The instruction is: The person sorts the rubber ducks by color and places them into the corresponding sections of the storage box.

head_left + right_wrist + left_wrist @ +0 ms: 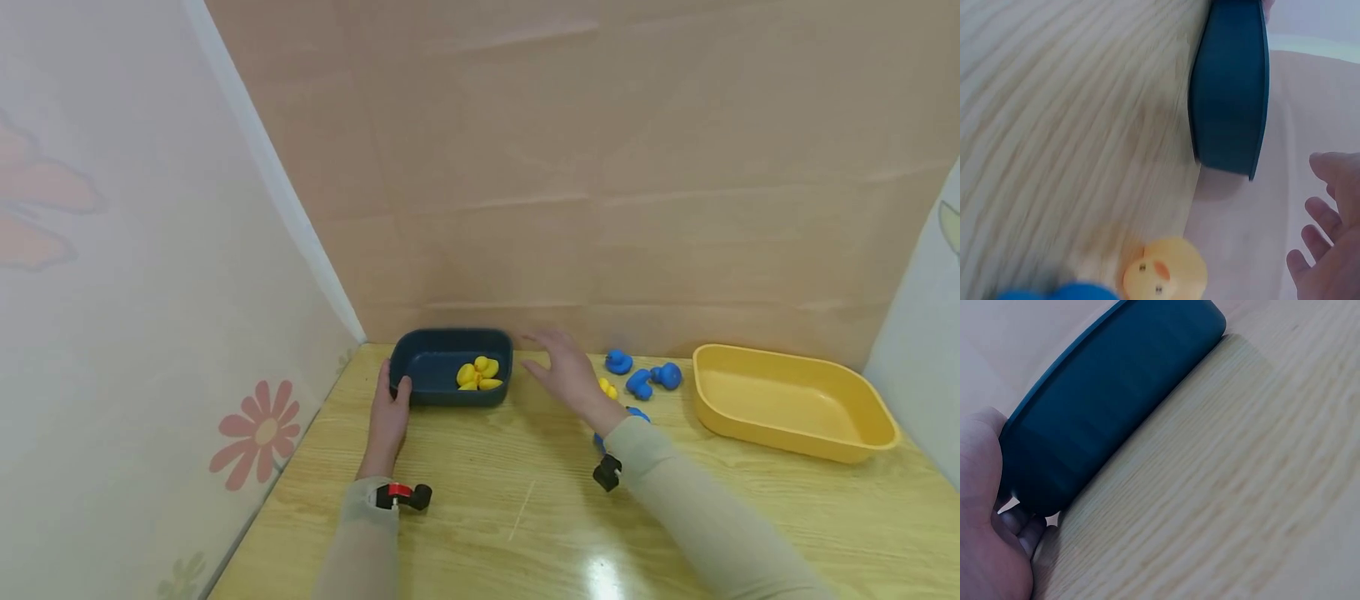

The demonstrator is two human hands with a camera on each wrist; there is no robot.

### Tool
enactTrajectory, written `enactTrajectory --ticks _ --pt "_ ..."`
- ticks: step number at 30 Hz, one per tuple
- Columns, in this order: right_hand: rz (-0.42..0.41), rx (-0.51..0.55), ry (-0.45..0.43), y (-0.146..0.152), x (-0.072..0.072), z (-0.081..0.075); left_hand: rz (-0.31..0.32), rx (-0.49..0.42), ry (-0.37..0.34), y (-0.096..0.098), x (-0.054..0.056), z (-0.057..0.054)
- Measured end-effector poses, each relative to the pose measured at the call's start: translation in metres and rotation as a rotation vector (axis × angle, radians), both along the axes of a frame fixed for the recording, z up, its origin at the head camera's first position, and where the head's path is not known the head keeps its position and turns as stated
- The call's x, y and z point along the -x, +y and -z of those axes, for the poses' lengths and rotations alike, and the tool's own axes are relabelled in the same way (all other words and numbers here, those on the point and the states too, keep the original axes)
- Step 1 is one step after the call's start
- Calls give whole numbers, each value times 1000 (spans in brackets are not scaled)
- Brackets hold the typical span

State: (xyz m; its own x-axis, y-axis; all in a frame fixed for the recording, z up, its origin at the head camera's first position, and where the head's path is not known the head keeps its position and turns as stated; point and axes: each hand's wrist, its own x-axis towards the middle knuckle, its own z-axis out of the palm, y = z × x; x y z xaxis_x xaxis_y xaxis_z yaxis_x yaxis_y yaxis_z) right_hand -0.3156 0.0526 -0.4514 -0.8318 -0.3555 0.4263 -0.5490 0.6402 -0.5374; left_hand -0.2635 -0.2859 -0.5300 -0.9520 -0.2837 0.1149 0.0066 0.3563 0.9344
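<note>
A dark blue tray (450, 398) stands against the back wall, with several yellow rubber ducks (480, 375) in its right half. My left hand (388, 421) grips the tray's left end, thumb at the front corner and fingers along the side; the left wrist view shows that hand (988, 506) against the tray's outer wall. Just past the tray's right end, my right hand (566, 373) hovers with fingers spread and nothing in them. Below the right wrist, one yellow duck (1166, 270) is on the table, partly hidden in the head view.
Several blue rubber ducks (640, 384) are scattered right of my right hand, some partly covered by its wrist. A yellow tray (795, 440) sits at the far right of the wooden table (480, 492). Brown paper (480, 208) covers the back; a white wall (187, 250) borders the left.
</note>
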Motion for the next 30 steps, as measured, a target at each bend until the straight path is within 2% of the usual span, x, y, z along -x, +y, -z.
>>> enactTrajectory --ticks 10,21,30 --pt "24 -25 -18 42 -8 -10 -1 18 8 2 1 -8" --pt "50 -86 -54 85 -16 -6 28 23 -6 21 5 -9" --pt "54 -107 -89 103 -21 -2 34 10 -4 33 8 -8"
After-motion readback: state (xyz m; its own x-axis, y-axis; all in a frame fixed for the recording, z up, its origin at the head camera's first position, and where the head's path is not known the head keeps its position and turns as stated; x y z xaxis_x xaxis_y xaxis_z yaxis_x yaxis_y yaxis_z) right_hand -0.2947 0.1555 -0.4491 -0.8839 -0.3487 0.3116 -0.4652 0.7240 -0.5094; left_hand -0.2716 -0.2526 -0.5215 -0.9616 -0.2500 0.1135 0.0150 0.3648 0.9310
